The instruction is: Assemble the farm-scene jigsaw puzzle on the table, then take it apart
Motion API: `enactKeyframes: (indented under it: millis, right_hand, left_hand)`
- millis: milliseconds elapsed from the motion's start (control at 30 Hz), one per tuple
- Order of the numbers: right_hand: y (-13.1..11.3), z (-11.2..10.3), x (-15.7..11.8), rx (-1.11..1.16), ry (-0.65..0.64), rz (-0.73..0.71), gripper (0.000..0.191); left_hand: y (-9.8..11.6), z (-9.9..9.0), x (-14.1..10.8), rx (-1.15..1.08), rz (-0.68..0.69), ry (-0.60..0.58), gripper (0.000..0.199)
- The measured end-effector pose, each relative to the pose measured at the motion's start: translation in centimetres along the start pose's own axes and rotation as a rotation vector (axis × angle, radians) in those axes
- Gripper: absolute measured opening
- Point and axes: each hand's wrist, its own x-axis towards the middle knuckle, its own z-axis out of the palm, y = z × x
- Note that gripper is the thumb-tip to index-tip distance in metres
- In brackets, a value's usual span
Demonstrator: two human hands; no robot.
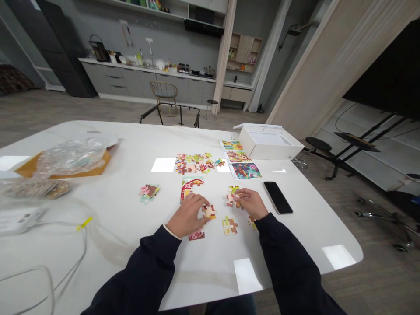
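Observation:
My left hand (pixel 188 215) is closed with thumb and fingers around a white-and-brown jigsaw puzzle piece (pixel 209 211), low over the table. To its right, my right hand (pixel 252 202) pinches the edge of a green-and-cream puzzle piece (pixel 231 200). A joined puzzle section with a red barn (pixel 193 183) is partly hidden behind my left fingers. A pink puzzle piece (pixel 197 235) shows below that hand. Nearer me lies a green-and-brown piece (pixel 229 225), and another piece (pixel 252 222) is half covered by my right wrist.
Loose puzzle pieces (pixel 197 163) form a heap farther back, with a small pile (pixel 149 192) at left. Picture sheets (pixel 246 170) lie before a white box (pixel 271 144). A black phone (pixel 278 197) rests at right. Plastic wrapping (pixel 70 155) and a white cable (pixel 78 258) occupy the left.

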Motion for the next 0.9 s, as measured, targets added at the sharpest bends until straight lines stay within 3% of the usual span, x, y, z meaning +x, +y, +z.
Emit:
enactKeyframes:
  millis: [100, 200, 533, 900]
  right_hand:
    - [0.0, 2.1, 0.7, -0.008, -0.047, -0.032, 0.044]
    - [0.3, 3.0, 1.1, -0.032, -0.054, -0.053, 0.041]
    - [0.6, 2.3, 0.5, -0.114, -0.125, -0.007, 0.036]
    - [0.0, 2.9, 0.3, -0.376, -0.11, -0.077, 0.02]
  left_hand:
    - [0.4, 0.6, 0.0, -0.001, -0.024, -0.034, 0.029]
    - [0.3, 0.7, 0.0, -0.019, -0.045, -0.045, 0.027]
    - [0.2, 1.5, 0.3, -0.067, -0.086, -0.002, 0.028]
    - [0.5, 2.0, 0.7, -0.047, -0.071, -0.079, 0.028]
